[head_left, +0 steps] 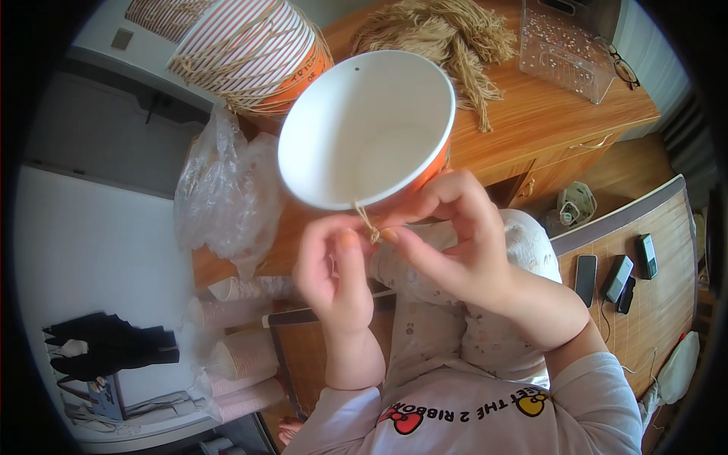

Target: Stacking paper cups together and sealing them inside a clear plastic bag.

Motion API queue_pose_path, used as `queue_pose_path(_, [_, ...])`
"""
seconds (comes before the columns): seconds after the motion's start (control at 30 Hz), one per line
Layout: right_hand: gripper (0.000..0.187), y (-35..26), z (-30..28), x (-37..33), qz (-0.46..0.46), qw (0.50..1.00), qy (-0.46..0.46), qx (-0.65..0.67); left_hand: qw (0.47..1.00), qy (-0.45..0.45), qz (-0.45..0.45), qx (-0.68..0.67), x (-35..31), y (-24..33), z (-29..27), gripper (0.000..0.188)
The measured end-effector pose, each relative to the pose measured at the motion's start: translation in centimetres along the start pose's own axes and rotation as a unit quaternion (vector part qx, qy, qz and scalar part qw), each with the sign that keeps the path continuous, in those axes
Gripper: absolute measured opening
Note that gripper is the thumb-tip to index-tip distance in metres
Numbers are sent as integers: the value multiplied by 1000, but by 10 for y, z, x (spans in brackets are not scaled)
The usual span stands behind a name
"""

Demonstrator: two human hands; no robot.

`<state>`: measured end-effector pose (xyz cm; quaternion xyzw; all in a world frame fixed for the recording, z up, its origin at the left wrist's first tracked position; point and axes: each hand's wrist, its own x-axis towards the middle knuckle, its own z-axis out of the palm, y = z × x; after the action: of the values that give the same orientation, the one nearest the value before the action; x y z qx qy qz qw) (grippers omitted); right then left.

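Observation:
A large paper bucket, white inside and orange outside, tilts with its mouth toward me at the desk's near edge. Tan twine comes through at its near rim and ends in a small knot. My left hand pinches the twine beside the knot. My right hand has thumb and forefinger closed on the knot from the other side, its remaining fingers curled against the bucket's outer wall. A small dark hole shows in the far wall near the rim.
Stacked striped buckets wound with twine stand at the far left. A bundle of cut twine and a clear plastic box lie on the wooden desk. A crumpled plastic bag hangs left; a phone lies right.

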<state>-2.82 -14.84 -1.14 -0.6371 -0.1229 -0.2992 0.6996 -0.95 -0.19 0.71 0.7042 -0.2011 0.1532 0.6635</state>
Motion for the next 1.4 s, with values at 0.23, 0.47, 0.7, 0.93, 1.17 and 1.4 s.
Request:
queue_pose_path(0.23, [25, -5, 3, -1, 32, 995, -14, 89, 984, -71, -97, -134, 5, -3, -2, 21])
queue_pose_path(0.47, [23, -1, -2, -1, 88, 993, 14, 78, 996, 2, -18, -85, -12, -31, 19, 21])
queue_pose_path(0.7, [23, 3, -8, 0, 71, 997, -6, -13, 901, 28, 367, 229, -3, -92, 17, 33])
queue_pose_path(0.93, [23, 1, -9, 2, 71, 997, -18, -9, 983, 15, 174, -49, -4, -63, 20, 32])
queue_pose_path(1.17, [25, 1, -10, -3, 45, 996, -71, 1, 997, 42, -19, -67, -2, -22, 20, 20])
queue_pose_path(1.4, [29, 4, -12, -2, -1, 996, -84, 23, 990, 67, -63, -107, -2, -17, 22, 20])
